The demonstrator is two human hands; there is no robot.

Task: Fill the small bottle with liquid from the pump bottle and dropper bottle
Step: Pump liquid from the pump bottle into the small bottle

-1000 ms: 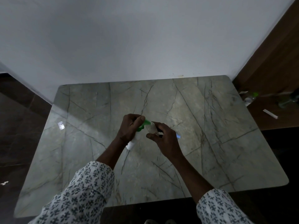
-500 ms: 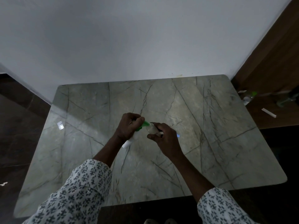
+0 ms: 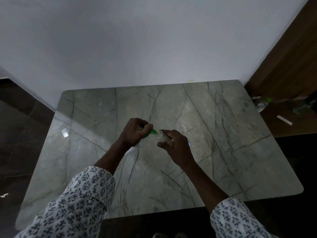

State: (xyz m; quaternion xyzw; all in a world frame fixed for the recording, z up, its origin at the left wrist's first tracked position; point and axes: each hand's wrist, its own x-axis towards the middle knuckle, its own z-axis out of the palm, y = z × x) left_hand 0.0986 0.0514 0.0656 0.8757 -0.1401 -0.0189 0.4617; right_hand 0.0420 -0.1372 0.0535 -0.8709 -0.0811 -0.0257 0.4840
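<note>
Dim light, head view, looking down on a grey-green marble counter (image 3: 223,134) with dark veining.

Left hand (image 3: 133,133) clenched around a white pump bottle (image 3: 137,146), held tilted over the middle of the counter, base down toward the near edge, green pump head (image 3: 153,131) pointing right. Most of the bottle body hidden inside the fist; only the white lower end and the green top showing.

Right hand (image 3: 175,145) grasping the small bottle (image 3: 161,136), clear and pale, pinched between thumb and fingers, mouth turned left toward the green nozzle. Nozzle tip and bottle mouth touching or just apart (too dark and small to tell which). Liquid level inside not readable. Both bottles held above the counter's centre, not resting on it.

Small bluish glint (image 3: 189,144) just right of the right hand; identity unclear.

Both forearms bare, patterned white sleeves (image 3: 73,203) pushed up near the elbows.

Small bright reflection patch (image 3: 64,134) on the counter toward the left edge.

Far edge of the counter against a plain white wall (image 3: 137,40). Past the right edge, a lower brown wooden surface (image 3: 291,124) carrying a clear bottle with a green cap (image 3: 263,103), a dark greenish bottle (image 3: 303,107) lying down, and a small white stick-like item (image 3: 284,120). Dark tiled floor (image 3: 20,134) to the left.
</note>
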